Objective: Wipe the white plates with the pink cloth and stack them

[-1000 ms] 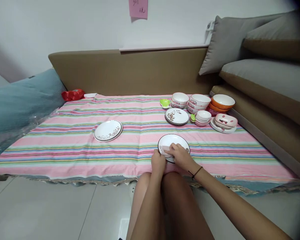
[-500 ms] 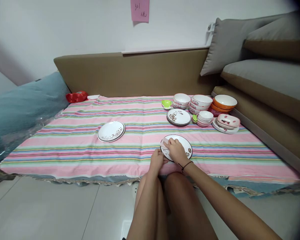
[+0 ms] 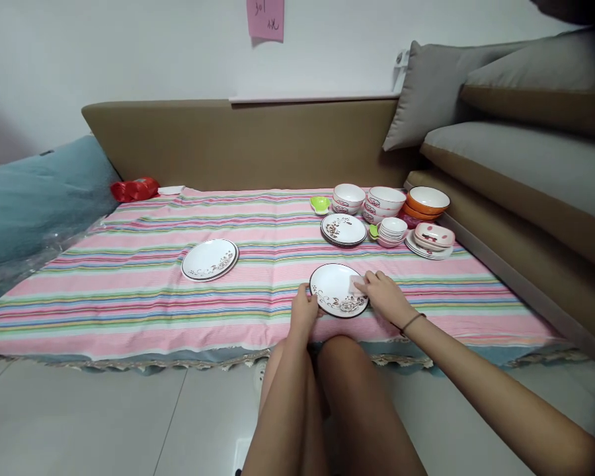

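Hands nearly closed, we hold one flowered plate (image 3: 333, 281) before us: our left hand (image 3: 304, 311) grips its nine-o'clock rim, our right hand (image 3: 385, 297) pinches one pale piece (image 3: 355, 284) at three. Two stacked plates (image 3: 209, 258) lie toward ten, two white-bowl stacks (image 3: 348, 193) toward twelve and one.

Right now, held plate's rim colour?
The held plate has a near-black rim; head view shows it best.

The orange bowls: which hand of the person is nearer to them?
Right. The right hand is in front of the orange bowls, slightly left, at the right rim of the held plate; the left hand is farther left, at its left rim.
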Action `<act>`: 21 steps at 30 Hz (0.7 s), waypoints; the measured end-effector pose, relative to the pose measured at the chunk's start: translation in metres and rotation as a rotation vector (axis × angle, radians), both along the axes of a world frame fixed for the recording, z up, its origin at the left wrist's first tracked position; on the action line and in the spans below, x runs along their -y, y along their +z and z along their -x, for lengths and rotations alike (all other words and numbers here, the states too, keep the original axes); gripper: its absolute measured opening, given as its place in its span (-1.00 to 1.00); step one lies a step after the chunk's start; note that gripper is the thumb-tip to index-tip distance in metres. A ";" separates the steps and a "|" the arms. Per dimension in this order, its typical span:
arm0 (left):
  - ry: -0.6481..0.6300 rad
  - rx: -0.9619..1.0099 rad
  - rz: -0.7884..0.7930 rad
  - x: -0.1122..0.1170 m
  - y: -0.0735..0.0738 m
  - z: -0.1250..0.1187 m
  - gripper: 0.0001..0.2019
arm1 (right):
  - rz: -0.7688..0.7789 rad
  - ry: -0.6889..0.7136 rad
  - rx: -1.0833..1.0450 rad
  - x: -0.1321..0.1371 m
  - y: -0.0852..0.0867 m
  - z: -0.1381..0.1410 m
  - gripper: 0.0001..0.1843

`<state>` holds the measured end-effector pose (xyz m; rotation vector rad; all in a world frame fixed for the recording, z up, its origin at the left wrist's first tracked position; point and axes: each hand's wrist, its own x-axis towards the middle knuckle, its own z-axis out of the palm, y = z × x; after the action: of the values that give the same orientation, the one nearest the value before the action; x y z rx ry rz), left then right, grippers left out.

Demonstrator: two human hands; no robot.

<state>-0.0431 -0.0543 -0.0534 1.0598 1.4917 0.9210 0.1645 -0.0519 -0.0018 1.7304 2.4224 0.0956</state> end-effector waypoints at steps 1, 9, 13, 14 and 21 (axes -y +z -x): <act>0.000 -0.004 -0.001 0.000 0.000 0.000 -0.62 | -0.004 -0.027 -0.002 -0.010 -0.001 0.009 -0.60; 0.015 0.017 0.011 -0.001 -0.002 0.001 -0.62 | 0.064 0.066 -0.123 -0.032 -0.006 0.076 -0.48; 0.016 0.030 0.000 0.000 0.001 0.002 -0.60 | 0.146 0.170 -0.165 0.006 0.000 0.052 -0.50; 0.013 0.031 -0.007 0.000 0.003 0.003 -0.60 | 0.160 0.180 -0.166 0.015 0.001 0.041 -0.50; 0.008 0.028 -0.055 0.002 0.006 0.001 -0.61 | 0.041 -0.099 -0.050 0.008 -0.001 0.010 -0.59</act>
<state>-0.0442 -0.0565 -0.0473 1.0773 1.4558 0.9831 0.1540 -0.0600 -0.0025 1.8517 2.3506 -0.0100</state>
